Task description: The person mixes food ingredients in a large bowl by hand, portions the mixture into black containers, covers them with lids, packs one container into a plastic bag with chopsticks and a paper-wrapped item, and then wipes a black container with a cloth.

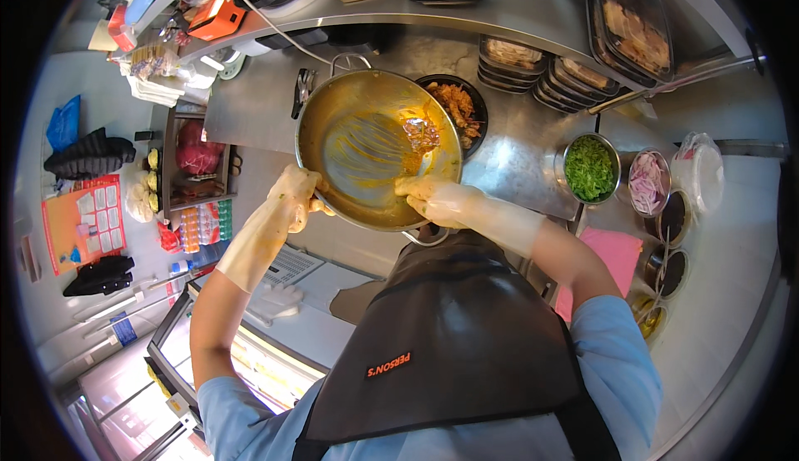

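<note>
A wide, shallow two-handled metal pan [349,143] is smeared with orange-yellow sauce, with streaks across its base. Red-brown sauce [421,135] pools at its right side. My left hand [301,196], in a translucent glove, grips the pan's near-left rim. Over the near-right rim reaches my gloved right hand [437,200], its curled fingertips inside the pan by the sauce; whether they hold anything cannot be made out. Partly hidden behind the pan's right edge, a black round container [479,102] holds shredded, sauce-coated food [459,108].
Left of the pan lie black-handled tongs [303,91]. Stacked lidded trays [512,61] stand at the back right, beneath a metal shelf [524,13]. To the right are bowls of chopped greens [588,167] and sliced red onion [648,181], and a pink cloth [608,255].
</note>
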{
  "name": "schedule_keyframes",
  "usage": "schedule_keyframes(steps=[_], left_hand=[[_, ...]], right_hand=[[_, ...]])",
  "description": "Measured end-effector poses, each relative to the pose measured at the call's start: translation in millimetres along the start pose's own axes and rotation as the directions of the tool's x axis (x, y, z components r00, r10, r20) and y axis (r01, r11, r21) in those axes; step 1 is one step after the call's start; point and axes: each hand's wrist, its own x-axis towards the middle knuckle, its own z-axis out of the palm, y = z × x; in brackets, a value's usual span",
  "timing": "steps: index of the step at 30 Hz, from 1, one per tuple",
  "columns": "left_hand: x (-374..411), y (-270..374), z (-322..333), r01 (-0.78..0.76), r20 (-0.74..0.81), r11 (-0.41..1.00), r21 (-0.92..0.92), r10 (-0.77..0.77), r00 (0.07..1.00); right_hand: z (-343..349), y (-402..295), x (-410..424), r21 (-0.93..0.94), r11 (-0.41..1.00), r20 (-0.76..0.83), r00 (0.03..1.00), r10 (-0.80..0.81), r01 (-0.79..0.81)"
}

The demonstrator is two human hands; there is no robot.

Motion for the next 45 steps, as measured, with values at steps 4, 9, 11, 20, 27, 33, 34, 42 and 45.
schedule_keyframes(steps=[4, 9, 11, 20, 27, 33, 34, 42, 45], left_hand=[[-15, 11, 3, -0.055, 0.045, 0.989, 0.139, 0.049, 0.998], [-12, 16, 7, 0.006, -0.031, 0.995, 0.098, -0.003, 1.0], [-11, 23, 1, 0.02, 0.033, 0.995, 0.099, -0.023, 0.999], [-20, 36, -1, 0.145, 0.003, 0.948, 0.285, -0.152, 0.988], [-5, 38, -3, 0.228, -0.021, 0.943, 0.244, -0.23, 0.973], [-3, 40, -10, 0.15, 0.09, 0.95, 0.273, -0.18, 0.98], [-8, 46, -8, 0.183, 0.066, 0.946, 0.268, -0.208, 0.976], [12, 29, -20, 0.233, 0.084, 0.947, 0.22, -0.257, 0.963], [11, 26, -21, 0.227, 0.088, 0.948, 0.223, -0.251, 0.964]], right_hand=[[-32, -2, 21, -0.235, 0.951, -0.056, 0.979, 0.195, -0.203], [-30, -8, 19, -0.02, 0.951, 0.197, 0.931, 0.307, -0.31], [-28, -9, 15, -0.268, 0.946, 0.162, 0.959, 0.232, -0.184], [-41, 41, 50, -0.842, 0.538, 0.083, 0.995, 0.058, 0.038], [-37, 35, 59, -0.798, 0.544, -0.194, 0.966, 0.172, -0.257], [-27, 5, 56, -0.847, 0.514, 0.234, 0.963, 0.132, 0.136], [-26, 19, 63, -0.822, 0.57, 0.095, 0.984, 0.149, -0.007], [-48, 59, 92, -0.91, 0.39, -0.102, 0.987, 0.122, -0.143], [-52, 58, 91, -0.784, 0.56, -0.213, 0.963, 0.166, -0.27]])
